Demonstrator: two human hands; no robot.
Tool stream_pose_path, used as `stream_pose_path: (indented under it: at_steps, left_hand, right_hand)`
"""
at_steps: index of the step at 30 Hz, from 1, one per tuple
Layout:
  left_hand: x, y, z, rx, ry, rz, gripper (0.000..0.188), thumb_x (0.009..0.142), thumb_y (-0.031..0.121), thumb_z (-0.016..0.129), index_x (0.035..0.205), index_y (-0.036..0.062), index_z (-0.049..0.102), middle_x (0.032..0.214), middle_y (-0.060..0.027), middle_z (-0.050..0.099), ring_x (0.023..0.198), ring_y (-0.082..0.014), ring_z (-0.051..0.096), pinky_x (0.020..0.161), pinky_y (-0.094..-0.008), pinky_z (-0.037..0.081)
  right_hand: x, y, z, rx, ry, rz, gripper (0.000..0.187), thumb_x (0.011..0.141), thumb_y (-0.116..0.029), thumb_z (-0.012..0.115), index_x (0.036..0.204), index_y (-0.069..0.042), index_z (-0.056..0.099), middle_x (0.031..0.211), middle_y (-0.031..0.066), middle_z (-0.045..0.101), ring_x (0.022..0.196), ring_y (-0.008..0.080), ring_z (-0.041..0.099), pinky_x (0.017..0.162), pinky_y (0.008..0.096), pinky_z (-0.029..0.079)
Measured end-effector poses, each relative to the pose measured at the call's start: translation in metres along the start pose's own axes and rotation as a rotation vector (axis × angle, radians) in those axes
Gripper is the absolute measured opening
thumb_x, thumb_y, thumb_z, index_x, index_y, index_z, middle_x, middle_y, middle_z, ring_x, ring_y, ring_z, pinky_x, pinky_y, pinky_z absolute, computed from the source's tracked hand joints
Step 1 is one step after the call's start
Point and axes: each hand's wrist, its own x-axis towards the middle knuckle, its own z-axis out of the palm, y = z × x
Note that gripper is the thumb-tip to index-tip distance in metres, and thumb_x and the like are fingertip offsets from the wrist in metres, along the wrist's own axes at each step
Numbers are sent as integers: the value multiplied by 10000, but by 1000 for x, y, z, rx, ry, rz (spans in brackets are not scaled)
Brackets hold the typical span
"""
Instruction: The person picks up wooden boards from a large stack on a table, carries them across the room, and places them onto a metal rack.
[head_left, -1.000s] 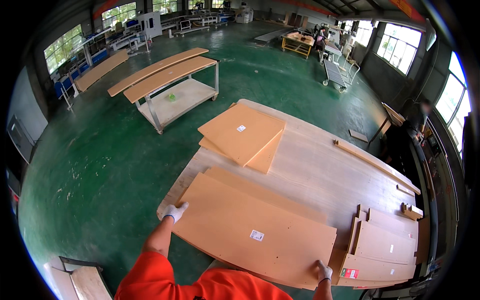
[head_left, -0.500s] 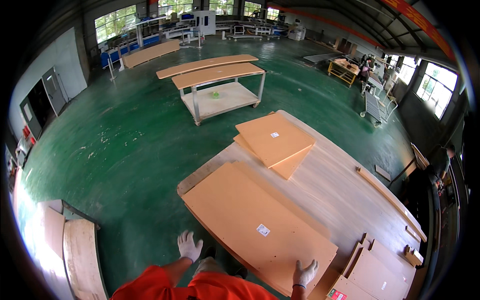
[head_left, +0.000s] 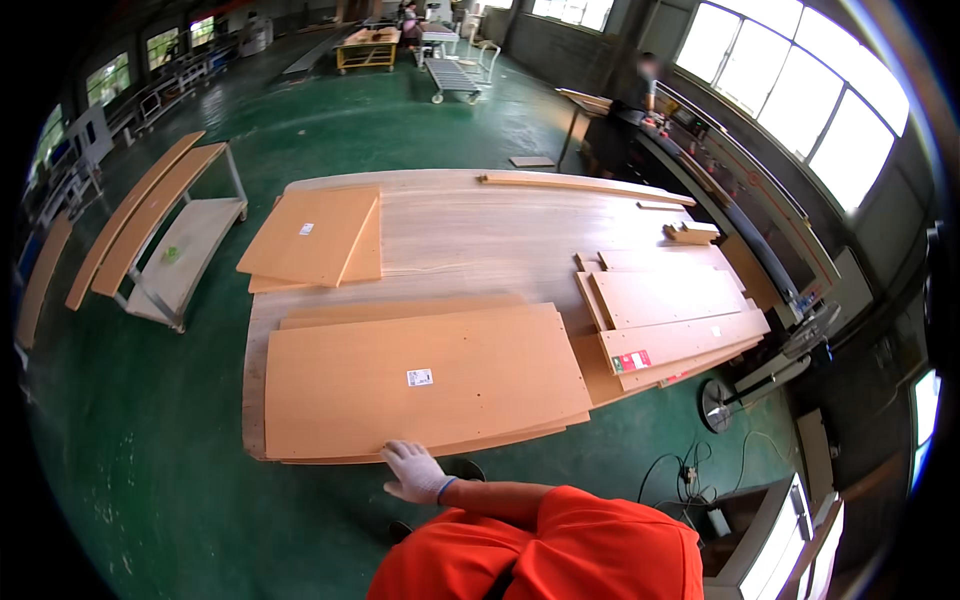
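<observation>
My right hand (head_left: 415, 472), in a white glove, is at the near edge of a large tan board (head_left: 510, 375) with a small white label. Its fingers are stretched out and apart, with the fingertips over the board's edge; I cannot tell whether they press on it. The board lies flat on top of a stack, and edges of other boards (head_left: 400, 308) show behind and beneath it. My left hand is out of view. The stack rests on a wide, pale wood-topped table (head_left: 470, 225).
Two smaller boards (head_left: 300, 235) overlap at the table's far left. Several narrower boards (head_left: 670, 300) are stacked at its right, near a long strip (head_left: 590, 188). A wheeled cart (head_left: 190, 250) stands left. Cables (head_left: 690, 480) and a round-based stand (head_left: 715, 405) are at the right.
My view has swung to the right. The right hand has moved left along the large board's near edge. My left hand has gone out of view.
</observation>
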Motion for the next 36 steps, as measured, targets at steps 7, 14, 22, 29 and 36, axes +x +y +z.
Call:
stream_pose_path:
  at_steps: [7,14,22,29,36]
  left_hand:
    - [32,-5,-60,-6,64,70,452,903,458,636,1059,51,757,1061,-176,725,987,-305,695,852,-447,541]
    - [35,-36,-96,26,173,49,411,902,415,663,990,28,771,949,-168,751,891,-274,719,793,-440,548]
    - [-27,39,-12,-113,-164,257,437,909,462,680,1013,54,795,932,-147,782,895,-279,747,844,-401,573]
    - [-59,12,-4,-120,-153,202,481,906,483,618,1037,49,778,938,-204,768,915,-362,749,861,-430,568]
    - [-19,-147,-7,605,-100,194,536,998,527,459,1139,100,752,1237,-204,715,1144,-413,681,977,-479,537]
  right_hand:
    - [-68,-22,9,-28,-19,206,725,823,-381,774,1425,-51,539,1512,217,477,1419,413,441,1172,529,364]
    - [-99,17,-2,-134,-6,348,706,829,-447,760,1392,-64,574,1487,212,515,1395,404,474,1155,519,387]
    - [-139,80,25,-73,-31,504,731,752,-484,822,1329,-75,636,1461,209,549,1331,417,537,1080,516,475]
    - [-148,161,48,-149,-183,317,723,735,-492,846,1290,-79,635,1407,212,575,1272,420,577,1006,524,522]
    - [-121,140,39,-138,-98,292,737,747,-510,825,1280,-42,627,1366,233,590,1241,416,594,999,505,529]
